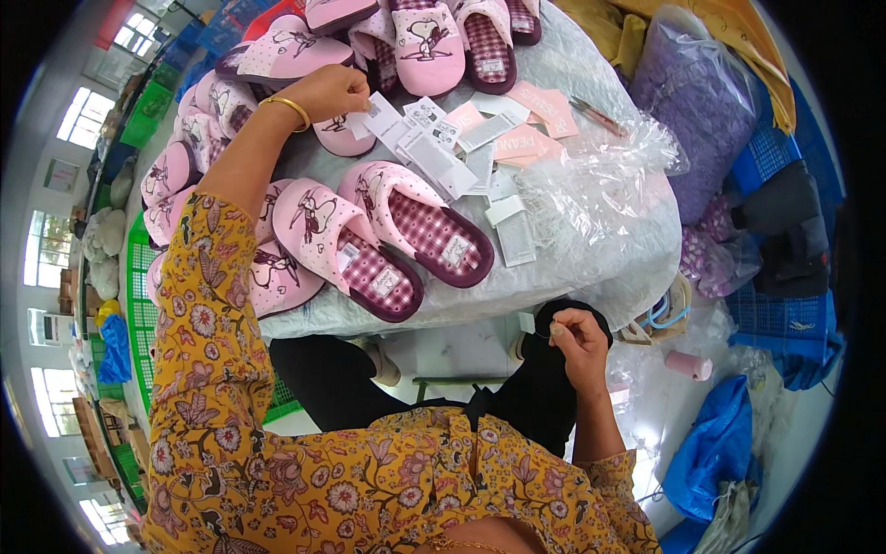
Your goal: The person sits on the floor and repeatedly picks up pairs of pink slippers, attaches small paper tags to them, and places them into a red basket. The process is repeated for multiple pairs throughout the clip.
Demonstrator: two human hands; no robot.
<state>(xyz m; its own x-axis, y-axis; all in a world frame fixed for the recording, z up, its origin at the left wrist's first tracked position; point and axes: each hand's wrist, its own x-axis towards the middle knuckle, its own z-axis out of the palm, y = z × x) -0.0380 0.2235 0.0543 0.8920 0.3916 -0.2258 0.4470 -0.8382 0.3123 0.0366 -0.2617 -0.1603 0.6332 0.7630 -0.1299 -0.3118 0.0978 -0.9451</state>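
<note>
My left hand [338, 93] reaches over the table with its fingers closed, beside the white paper labels [425, 154]. What its fingertips hold, if anything, is hidden. My right hand [581, 347] is above my right knee, thumb and fingers pinched around something too small to name. A small white tag [527, 322] shows just left of those fingertips. Two pink slippers with plum checked insoles, a left one [318, 217] and a right one [374, 189], lie on the table between my hands. White tags lie beside them, one [510, 231] close to the right slipper.
More pink slippers [429, 55] are heaped at the table's far and left sides. Pink cards [528, 145], scissors [598, 116] and clear plastic wrap [600, 198] lie on the covered table [637, 300]. At right stand a bag of purple items [688, 102] and a blue crate [784, 319].
</note>
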